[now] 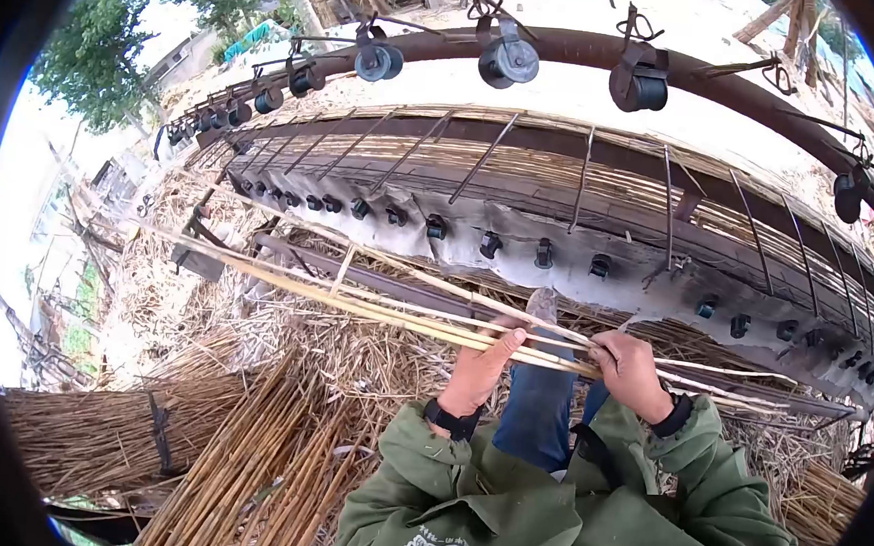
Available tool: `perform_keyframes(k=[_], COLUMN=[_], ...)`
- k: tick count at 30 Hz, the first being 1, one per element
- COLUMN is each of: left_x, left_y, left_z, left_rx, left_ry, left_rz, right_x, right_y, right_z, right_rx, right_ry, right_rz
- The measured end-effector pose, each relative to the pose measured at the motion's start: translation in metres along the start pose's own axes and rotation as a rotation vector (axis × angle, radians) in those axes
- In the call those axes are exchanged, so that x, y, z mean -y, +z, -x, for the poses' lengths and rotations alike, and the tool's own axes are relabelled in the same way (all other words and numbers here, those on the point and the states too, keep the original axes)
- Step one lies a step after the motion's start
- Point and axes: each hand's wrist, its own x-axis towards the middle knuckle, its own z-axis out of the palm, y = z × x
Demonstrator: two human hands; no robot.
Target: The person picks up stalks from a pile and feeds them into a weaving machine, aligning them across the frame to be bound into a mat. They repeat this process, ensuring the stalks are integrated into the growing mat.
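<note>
Several long, pale yellow reeds [384, 315] stretch across in front of me, from the far left to just past my right hand. My left hand [481, 366] is closed around them from below, its thumb lying along the top. Closer to the reeds' right part, my right hand [631, 370] is curled shut on them with fingers and thumb pressed together. Both wrists wear dark bands. Just beyond the hands runs a long metal loom-like frame [422, 187] with upright rods and a row of small dark spools [544, 253] along its near face.
Larger wire spools [508, 62] hang from a curved rusty pipe [571, 47] over the frame. Laid reeds [603, 183] show behind the rods. Bundled reeds [246, 452] lie at lower left, and loose straw [341, 367] covers the ground.
</note>
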Motion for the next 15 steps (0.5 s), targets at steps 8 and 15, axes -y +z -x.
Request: perform_keyframes(k=[8,15], left_x=[0.036,0.01], left_y=[0.016,0.058], left_z=[-0.003,0.004], left_rx=[-0.054,-0.057], left_ry=[0.091,0.27], left_rz=[0.149,0.297], right_x=[-0.02,-0.03], right_y=[-0.061,-0.095], right_z=[0.029,0.051], right_rx=[-0.197,-0.034], right_ry=[-0.21,-0.261], right_rz=[0.29,0.338])
